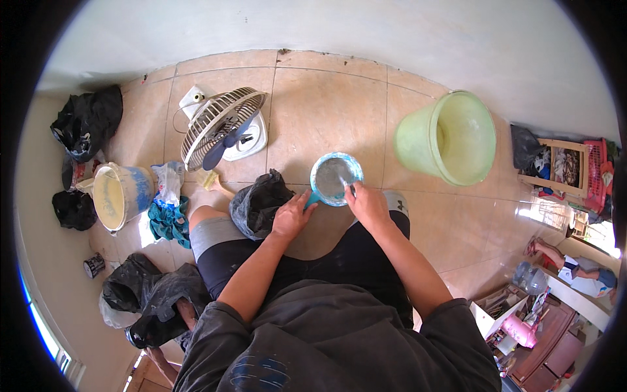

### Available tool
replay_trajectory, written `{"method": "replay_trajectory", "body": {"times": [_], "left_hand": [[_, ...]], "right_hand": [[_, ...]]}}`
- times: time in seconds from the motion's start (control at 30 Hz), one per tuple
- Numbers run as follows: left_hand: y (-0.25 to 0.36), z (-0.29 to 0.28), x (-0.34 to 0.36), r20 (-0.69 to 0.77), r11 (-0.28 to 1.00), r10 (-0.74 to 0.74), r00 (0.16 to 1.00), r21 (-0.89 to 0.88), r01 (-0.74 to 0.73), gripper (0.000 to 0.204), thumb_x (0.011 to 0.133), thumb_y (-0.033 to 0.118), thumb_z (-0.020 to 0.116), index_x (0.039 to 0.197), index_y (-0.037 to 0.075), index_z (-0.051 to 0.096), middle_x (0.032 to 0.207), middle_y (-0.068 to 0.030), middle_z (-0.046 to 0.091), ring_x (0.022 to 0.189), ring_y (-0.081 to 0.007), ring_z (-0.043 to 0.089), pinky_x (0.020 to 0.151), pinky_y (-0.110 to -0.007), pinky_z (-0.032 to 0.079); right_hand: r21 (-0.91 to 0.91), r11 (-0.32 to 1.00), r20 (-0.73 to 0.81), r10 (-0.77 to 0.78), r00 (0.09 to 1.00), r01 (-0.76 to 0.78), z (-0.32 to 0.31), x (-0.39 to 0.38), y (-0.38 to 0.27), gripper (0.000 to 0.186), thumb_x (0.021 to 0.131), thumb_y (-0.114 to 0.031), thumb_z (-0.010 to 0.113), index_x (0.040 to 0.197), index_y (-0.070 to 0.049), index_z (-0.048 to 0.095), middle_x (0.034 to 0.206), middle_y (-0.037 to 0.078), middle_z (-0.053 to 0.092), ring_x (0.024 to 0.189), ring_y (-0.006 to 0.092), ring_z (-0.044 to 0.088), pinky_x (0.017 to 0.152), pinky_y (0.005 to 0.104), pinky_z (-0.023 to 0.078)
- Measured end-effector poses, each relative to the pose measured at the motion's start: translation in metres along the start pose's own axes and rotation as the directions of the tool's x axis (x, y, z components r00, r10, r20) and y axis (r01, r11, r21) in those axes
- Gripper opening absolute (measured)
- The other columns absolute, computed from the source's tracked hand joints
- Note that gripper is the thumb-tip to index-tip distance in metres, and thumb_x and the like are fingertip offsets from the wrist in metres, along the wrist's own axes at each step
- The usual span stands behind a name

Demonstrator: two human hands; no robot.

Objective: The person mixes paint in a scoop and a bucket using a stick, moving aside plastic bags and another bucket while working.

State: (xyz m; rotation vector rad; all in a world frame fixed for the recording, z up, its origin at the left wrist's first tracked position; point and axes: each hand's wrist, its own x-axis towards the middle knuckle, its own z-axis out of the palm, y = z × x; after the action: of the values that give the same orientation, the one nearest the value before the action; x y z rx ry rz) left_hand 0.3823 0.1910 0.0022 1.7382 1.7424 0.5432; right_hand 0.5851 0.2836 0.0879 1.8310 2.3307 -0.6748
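Note:
A blue dipper (pixel 360 171) with pale smears on its rim sits in front of me, between my knees. Grey paste (pixel 332 173) lies inside it. My left hand (pixel 294 213) is closed on the dipper's short handle. My right hand (pixel 368 206) is closed at the dipper's right rim, pinching a thin pale tool whose tip reaches over the paste; its kind is not clear. Against my left forearm is a crumpled black plastic bag (pixel 258 202). Beyond it lies a paintbrush (pixel 212 181) with pale bristles.
A fan (pixel 225 127) leans on the tiles ahead left. To the right a light green bucket (pixel 418 137) lies tipped. At left stand a paint-smeared bucket (pixel 134 189), a teal cloth (pixel 168 222) and several black bags (pixel 91 121). Shelves and clutter line the far right, where another person's legs (pixel 552 251) show.

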Motion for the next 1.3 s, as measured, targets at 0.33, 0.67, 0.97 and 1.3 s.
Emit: {"method": "replay_trajectory", "body": {"times": [0.33,0.67,0.97,1.3], "left_hand": [[0.001,-0.001,0.000,-0.001,1.000,-0.002,1.000,-0.011,0.002,0.047,0.095,0.037,0.063,0.130,0.007,0.059,0.103,-0.0168,0.067,0.091,-0.0349,0.068,0.077,-0.043,0.056],[0.000,-0.001,0.000,0.016,1.000,-0.013,1.000,-0.011,0.013,0.046,0.095,0.036,0.063,0.130,0.007,0.059,0.106,-0.0168,0.068,0.093,-0.0351,0.068,0.079,-0.043,0.056],[0.000,-0.002,0.000,0.037,0.999,-0.024,0.999,-0.027,0.026,0.047,0.095,0.038,0.062,0.131,0.008,0.059,0.104,-0.0158,0.068,0.091,-0.0344,0.069,0.078,-0.044,0.056],[-0.002,0.001,-0.001,0.029,1.000,-0.023,0.999,-0.016,0.023,0.049,0.096,0.040,0.061,0.132,0.007,0.058,0.107,-0.0179,0.068,0.095,-0.0354,0.069,0.081,-0.043,0.056]], "right_hand": [[0.022,0.988,-0.013,-0.155,0.988,0.155,0.001,-0.005,-0.005,0.030,0.096,-0.030,0.059,0.087,-0.002,0.063,0.074,0.018,0.068,0.068,0.0362,0.068,0.061,0.0464,0.055],[0.056,0.987,0.037,-0.151,0.988,0.149,-0.002,0.000,-0.004,0.030,0.097,-0.032,0.059,0.094,-0.003,0.067,0.073,0.019,0.068,0.070,0.0380,0.068,0.063,0.0482,0.053],[0.250,0.966,0.044,-0.080,0.996,0.067,0.010,0.003,-0.005,0.035,0.098,-0.034,0.057,0.089,-0.002,0.066,0.075,0.024,0.068,0.071,0.0428,0.067,0.065,0.0514,0.053],[0.249,0.965,-0.032,-0.080,0.996,0.086,0.011,0.006,-0.015,0.036,0.097,-0.033,0.057,0.085,-0.001,0.066,0.070,0.024,0.066,0.067,0.0420,0.067,0.062,0.0519,0.053]]}}
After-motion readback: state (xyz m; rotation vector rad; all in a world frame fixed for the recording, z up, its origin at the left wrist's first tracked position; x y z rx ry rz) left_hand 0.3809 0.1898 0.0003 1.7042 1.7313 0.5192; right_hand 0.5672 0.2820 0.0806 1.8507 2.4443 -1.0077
